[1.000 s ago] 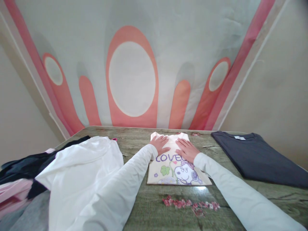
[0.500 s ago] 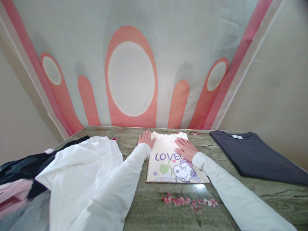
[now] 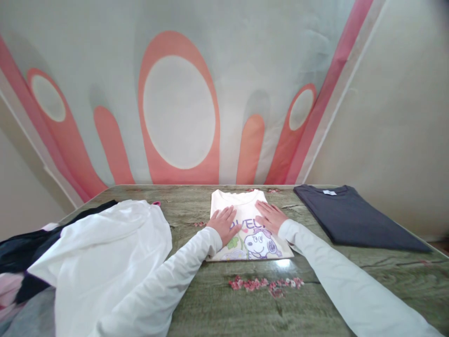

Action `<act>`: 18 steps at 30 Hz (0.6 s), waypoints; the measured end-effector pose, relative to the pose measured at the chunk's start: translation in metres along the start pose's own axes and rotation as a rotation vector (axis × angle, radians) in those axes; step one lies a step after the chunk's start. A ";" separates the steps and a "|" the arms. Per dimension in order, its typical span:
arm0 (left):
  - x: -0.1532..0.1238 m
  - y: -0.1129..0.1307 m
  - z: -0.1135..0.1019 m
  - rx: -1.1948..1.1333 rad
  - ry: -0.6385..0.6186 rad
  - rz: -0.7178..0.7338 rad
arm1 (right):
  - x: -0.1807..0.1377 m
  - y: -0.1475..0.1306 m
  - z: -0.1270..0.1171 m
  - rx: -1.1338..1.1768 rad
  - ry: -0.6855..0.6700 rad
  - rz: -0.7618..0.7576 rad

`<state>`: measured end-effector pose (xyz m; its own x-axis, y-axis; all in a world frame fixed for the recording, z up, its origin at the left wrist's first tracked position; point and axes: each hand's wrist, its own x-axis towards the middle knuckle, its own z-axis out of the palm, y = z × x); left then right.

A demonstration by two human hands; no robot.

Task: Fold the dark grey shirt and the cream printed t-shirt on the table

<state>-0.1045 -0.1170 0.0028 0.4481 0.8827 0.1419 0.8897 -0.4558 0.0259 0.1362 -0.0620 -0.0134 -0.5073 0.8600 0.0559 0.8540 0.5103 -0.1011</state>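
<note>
A folded cream T-shirt with purple lettering and a cartoon dog print lies on the table's middle. My left hand rests flat on its left half, fingers stretched out over the lettering. My right hand lies flat on its right half, fingers spread and pointing to the collar. Neither hand holds anything. Both arms wear white long sleeves.
The table has a green-grey wood-look top with a pink flower print. A folded dark navy T-shirt lies at the right. A loose white garment and a heap of dark, pink and grey clothes lie at the left.
My left hand moved from the table beside the shirt's top left corner back onto the shirt's left half. My right hand stayed on the shirt. The camera view shifted slightly rightward.
</note>
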 end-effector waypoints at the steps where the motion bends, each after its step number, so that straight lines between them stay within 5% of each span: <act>1: 0.000 0.000 -0.001 0.002 -0.004 0.001 | 0.001 0.011 0.002 -0.010 -0.001 0.077; 6: -0.001 0.001 -0.005 -0.008 -0.021 0.010 | 0.008 0.049 0.005 -0.036 0.032 0.329; 13: 0.000 0.000 -0.004 0.002 -0.011 0.015 | 0.036 0.030 0.007 0.018 0.063 0.057; 18: 0.001 -0.001 -0.002 0.017 -0.015 0.009 | 0.053 0.039 0.011 0.122 0.065 0.218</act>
<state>-0.1053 -0.1153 0.0047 0.4576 0.8800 0.1270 0.8867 -0.4622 0.0074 0.1412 0.0038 -0.0257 -0.3008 0.9501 0.0830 0.9202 0.3120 -0.2365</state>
